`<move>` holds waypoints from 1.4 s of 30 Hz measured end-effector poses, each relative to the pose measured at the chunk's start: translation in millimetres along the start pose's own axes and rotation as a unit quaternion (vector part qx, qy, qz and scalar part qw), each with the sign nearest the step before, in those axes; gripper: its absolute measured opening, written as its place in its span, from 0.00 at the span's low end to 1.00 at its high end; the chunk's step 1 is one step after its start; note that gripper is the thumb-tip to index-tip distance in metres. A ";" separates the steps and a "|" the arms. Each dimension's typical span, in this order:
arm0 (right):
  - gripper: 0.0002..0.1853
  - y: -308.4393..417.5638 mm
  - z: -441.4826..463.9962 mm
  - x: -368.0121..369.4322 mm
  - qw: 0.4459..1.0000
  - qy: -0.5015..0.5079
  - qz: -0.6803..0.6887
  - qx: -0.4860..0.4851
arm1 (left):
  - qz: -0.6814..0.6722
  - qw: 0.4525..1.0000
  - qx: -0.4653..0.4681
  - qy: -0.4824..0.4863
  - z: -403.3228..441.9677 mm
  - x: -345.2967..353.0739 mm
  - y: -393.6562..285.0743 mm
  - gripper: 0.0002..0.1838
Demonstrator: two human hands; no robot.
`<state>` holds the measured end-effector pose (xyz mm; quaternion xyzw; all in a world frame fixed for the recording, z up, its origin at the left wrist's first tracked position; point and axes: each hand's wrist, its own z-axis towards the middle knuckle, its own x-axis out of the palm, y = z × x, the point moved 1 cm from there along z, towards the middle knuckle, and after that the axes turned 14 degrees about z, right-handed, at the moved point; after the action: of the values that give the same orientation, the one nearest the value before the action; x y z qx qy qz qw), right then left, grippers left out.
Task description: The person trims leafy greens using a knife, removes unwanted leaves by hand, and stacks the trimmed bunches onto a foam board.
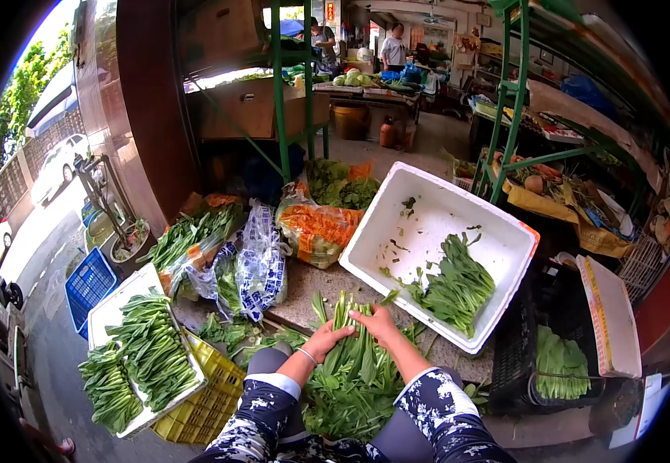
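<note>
Between my two hands stands a bunch of leafy greens [343, 310], its pale stems pointing up and away from me. My left hand [325, 342], with a bracelet at the wrist, closes on the bunch's left side. My right hand [378, 322] grips it from the right, close to the stem ends. Loose greens [352, 397] lie heaped below, between my knees. Just ahead to the right, a white foam box [362, 239] tilts toward me, with bundled greens [458, 287] and leaf scraps inside.
More bundles [153, 347] lie on a white foam slab over a yellow crate [204, 397] at left. Plastic bags of vegetables [261, 262] sit ahead. A black crate [516, 347] holds greens at right. Green rack posts [279, 92] rise beyond; two people stand far back.
</note>
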<state>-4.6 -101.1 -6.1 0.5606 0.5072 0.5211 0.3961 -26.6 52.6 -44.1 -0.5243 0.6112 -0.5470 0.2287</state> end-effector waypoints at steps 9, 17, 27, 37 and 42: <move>0.22 -8.0 17.4 -14.5 0.995 -0.024 0.090 -0.018 | -0.034 0.997 0.040 -0.054 -1.1 -0.6 -9.2 0.13; 0.17 18.3 23.3 -35.3 0.980 -0.109 0.142 -0.083 | -0.047 0.995 0.047 -0.070 -1.1 -8.3 -15.1 0.14; 0.16 16.5 13.8 -7.6 0.998 -0.003 0.051 -0.022 | 0.064 0.998 -0.019 0.014 -8.2 5.4 -23.1 0.15; 0.15 35.1 0.9 -30.8 0.993 -0.075 0.043 -0.086 | -0.061 0.996 0.052 -0.044 -11.0 6.3 -25.4 0.13; 0.15 47.9 -4.5 -66.4 0.974 -0.118 0.165 -0.097 | -0.081 0.992 0.078 -0.059 -8.1 -0.8 -27.5 0.10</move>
<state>2.3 -174.8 29.0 0.6527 0.3048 0.5564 0.4141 -22.6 60.9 -17.0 -0.5846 0.5075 -0.5775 0.2594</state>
